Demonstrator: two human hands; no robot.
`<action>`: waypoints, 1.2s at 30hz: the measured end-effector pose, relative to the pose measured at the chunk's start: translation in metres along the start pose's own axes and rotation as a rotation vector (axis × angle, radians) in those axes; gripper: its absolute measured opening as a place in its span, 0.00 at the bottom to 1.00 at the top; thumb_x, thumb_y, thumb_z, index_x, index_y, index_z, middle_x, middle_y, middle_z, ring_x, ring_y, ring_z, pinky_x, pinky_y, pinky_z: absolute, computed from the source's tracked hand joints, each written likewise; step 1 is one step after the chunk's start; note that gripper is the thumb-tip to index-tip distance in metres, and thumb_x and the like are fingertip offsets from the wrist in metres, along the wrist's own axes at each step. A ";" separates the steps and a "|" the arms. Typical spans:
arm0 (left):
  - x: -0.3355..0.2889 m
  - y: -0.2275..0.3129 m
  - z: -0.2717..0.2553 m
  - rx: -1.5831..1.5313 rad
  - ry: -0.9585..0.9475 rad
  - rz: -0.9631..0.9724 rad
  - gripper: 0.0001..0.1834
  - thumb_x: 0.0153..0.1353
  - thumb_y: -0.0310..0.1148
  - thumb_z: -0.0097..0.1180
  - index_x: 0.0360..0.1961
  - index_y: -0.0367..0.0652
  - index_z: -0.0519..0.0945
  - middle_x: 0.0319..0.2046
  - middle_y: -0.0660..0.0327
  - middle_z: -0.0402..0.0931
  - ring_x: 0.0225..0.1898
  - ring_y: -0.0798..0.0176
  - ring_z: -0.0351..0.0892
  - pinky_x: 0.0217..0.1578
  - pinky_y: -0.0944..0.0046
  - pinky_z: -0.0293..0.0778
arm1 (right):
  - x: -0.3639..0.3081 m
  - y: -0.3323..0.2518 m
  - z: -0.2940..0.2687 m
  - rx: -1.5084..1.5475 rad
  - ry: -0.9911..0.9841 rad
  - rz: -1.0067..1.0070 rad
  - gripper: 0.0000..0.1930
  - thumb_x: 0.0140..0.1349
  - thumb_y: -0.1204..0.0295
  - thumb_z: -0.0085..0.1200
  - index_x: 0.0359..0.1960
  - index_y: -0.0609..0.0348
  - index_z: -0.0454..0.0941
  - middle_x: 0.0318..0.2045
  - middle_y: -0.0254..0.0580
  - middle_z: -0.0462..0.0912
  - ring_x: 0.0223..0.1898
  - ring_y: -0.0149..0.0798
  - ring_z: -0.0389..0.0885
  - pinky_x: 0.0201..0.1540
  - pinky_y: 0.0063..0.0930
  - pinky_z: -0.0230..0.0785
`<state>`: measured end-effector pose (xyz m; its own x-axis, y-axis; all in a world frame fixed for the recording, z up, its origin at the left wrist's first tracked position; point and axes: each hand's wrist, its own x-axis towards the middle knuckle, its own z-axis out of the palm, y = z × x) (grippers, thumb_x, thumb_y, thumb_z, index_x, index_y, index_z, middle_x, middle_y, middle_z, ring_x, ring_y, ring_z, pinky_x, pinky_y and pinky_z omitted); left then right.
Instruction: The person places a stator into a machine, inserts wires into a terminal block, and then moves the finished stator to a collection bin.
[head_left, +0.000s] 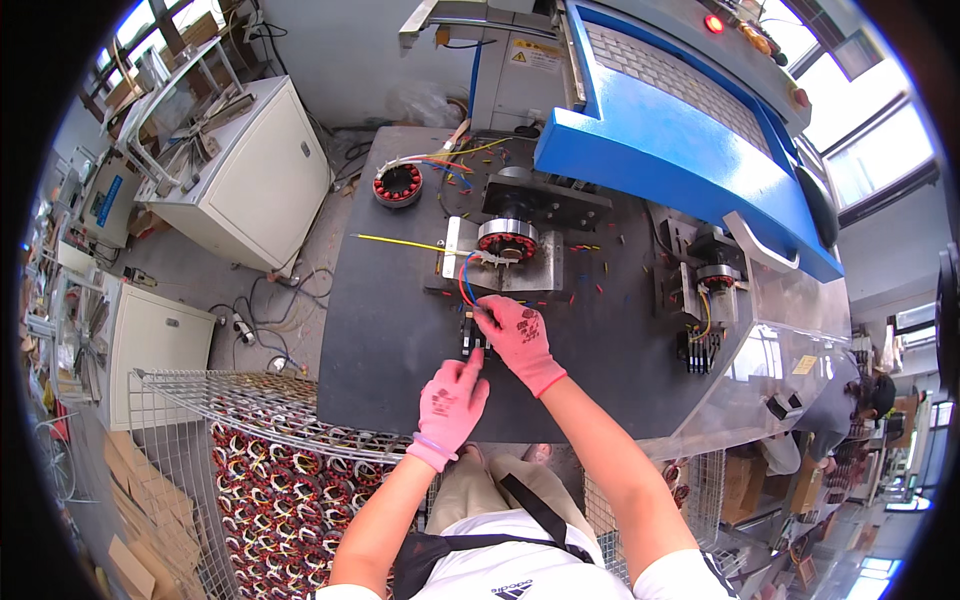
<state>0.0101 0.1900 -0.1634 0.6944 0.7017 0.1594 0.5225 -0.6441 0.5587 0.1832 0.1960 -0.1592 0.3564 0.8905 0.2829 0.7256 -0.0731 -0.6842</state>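
Both my hands wear pink gloves. A motor stator [507, 240], a silver ring with red windings, sits in a metal fixture [545, 268] in front of me. Red and blue wires [466, 278] curve down from it to my right hand [518, 345], whose fingers are closed on their ends. Just below, a small black clamp block [467, 335] stands on the table. My left hand [450, 408] reaches to that block with its index finger stretched out, thumb apart, holding nothing visible. A yellow wire [400, 242] extends left from the stator.
Another stator [398, 184] lies on the dark table [400, 330] at the far left. A second fixture with a stator [716, 275] stands right, beside a clear guard [760, 370]. A blue machine frame [680, 185] overhangs the back. A wire basket [270, 415] full of stators stands lower left.
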 end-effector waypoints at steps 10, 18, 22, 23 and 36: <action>0.158 -0.087 -0.084 -1.869 0.452 -0.430 0.35 0.65 0.65 0.41 0.51 0.42 0.73 0.36 0.60 0.77 0.29 0.69 0.74 0.29 0.72 0.71 | 0.006 -0.037 -0.040 0.332 -0.083 0.403 0.17 0.66 0.57 0.51 0.40 0.59 0.81 0.24 0.38 0.80 0.27 0.30 0.78 0.31 0.26 0.68; 0.028 0.018 -0.071 -1.133 0.038 -0.032 0.25 0.69 0.49 0.46 0.55 0.37 0.74 0.43 0.59 0.76 0.39 0.66 0.77 0.34 0.72 0.72 | 0.030 -0.049 -0.032 1.046 -0.492 0.660 0.14 0.65 0.60 0.56 0.34 0.60 0.79 0.23 0.27 0.76 0.25 0.20 0.71 0.27 0.16 0.64; 0.001 0.014 -0.055 -0.604 0.084 -0.127 0.23 0.59 0.31 0.60 0.56 0.41 0.75 0.47 0.54 0.72 0.41 0.60 0.78 0.42 0.64 0.76 | 0.027 -0.045 -0.046 0.589 -0.407 0.532 0.08 0.65 0.68 0.54 0.37 0.61 0.75 0.26 0.29 0.77 0.26 0.21 0.73 0.28 0.17 0.66; 0.000 0.013 -0.045 -0.410 0.111 -0.064 0.26 0.58 0.34 0.60 0.58 0.42 0.73 0.48 0.53 0.71 0.43 0.55 0.78 0.43 0.61 0.75 | 0.023 -0.037 -0.043 0.566 -0.375 0.506 0.08 0.65 0.69 0.54 0.38 0.61 0.75 0.26 0.30 0.77 0.26 0.21 0.73 0.28 0.17 0.67; -0.016 -0.017 0.005 0.301 -0.001 -0.008 0.30 0.57 0.41 0.56 0.62 0.47 0.68 0.47 0.62 0.70 0.44 0.59 0.72 0.41 0.56 0.72 | 0.013 -0.029 -0.018 0.046 -0.209 0.157 0.09 0.63 0.71 0.54 0.40 0.62 0.73 0.26 0.48 0.80 0.27 0.41 0.79 0.32 0.33 0.70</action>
<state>-0.0075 0.1883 -0.1800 0.6903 0.7067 0.1549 0.6510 -0.7001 0.2933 0.1774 0.2016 -0.1231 0.3302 0.9435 0.0289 0.6417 -0.2019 -0.7399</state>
